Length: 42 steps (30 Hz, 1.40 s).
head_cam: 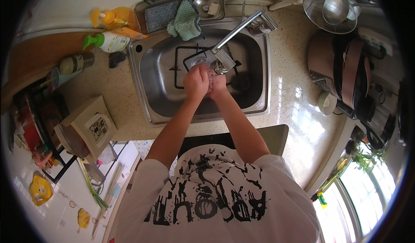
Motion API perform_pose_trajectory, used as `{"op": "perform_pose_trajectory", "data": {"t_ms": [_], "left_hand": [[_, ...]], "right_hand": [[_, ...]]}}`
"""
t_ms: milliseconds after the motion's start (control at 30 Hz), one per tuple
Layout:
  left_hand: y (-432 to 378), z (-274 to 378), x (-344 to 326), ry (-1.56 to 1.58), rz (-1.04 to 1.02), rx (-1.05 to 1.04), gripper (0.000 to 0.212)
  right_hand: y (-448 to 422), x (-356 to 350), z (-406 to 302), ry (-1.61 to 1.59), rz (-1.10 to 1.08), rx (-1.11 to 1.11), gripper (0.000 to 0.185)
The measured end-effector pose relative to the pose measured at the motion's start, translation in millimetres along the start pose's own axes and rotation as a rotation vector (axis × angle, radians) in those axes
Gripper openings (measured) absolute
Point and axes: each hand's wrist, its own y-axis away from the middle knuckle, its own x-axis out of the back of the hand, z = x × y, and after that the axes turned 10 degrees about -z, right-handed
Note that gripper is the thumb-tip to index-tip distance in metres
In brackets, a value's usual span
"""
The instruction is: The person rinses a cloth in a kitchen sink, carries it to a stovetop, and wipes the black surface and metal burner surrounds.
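My left hand point(196, 82) and my right hand point(219, 85) are close together under the spout of the chrome faucet point(238, 30), over the stainless steel sink point(152, 81). Water runs from the faucet head onto them. No object shows in either hand, though the water and the faucet head partly cover the fingers. Below the hands, a black metal pan support from a gas stove point(176, 77) lies in the sink, with a burner part near its middle. A dark round thing, perhaps a scrubber point(240, 82), lies at the right of the basin.
Behind the sink, a green cloth point(186, 21) hangs from a rack point(139, 14). Pump bottles, one with a green top point(112, 42), stand at left, nearer than a box point(94, 128). On the right are a rice cooker point(324, 60), a white cup point(327, 103) and a strainer point(313, 11).
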Motion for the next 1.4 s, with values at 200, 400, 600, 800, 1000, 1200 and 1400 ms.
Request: {"op": "perform_pose_trajectory", "data": {"t_ms": [200,400,600,800,1000,1200,1400], "left_hand": [[-15.9,6.0,-6.8,0.073,-0.178,0.346,0.056],[-16.8,1.0,-5.6,0.358,-0.2,0.605,0.042],[7.6,25.0,-4.4,0.072,-0.12,-0.073,0.048],[-3.0,26.8,-10.7,-0.101,-0.142,0.107,0.018],[-33.2,5.9,-19.6,0.071,-0.148,0.426,0.025],[-7.2,9.1,-11.0,0.113,0.022,0.153,0.028],[13.8,49.8,-9.7,-0.061,-0.044,-0.298,0.014]], "right_hand": [[-6.7,0.1,3.1,0.177,0.095,0.297,0.02],[-5.2,10.5,-13.3,-0.149,0.054,0.154,0.027],[-18.2,37.4,-6.3,-0.307,-0.224,0.116,0.032],[-7.2,16.5,-4.1,-0.17,0.024,0.201,0.025],[13.3,-18.5,-17.4,0.003,0.062,0.325,0.025],[-22.3,17.5,-6.5,-0.128,0.172,0.213,0.029],[-70.4,101.5,14.3,-0.133,-0.032,0.154,0.043]]}}
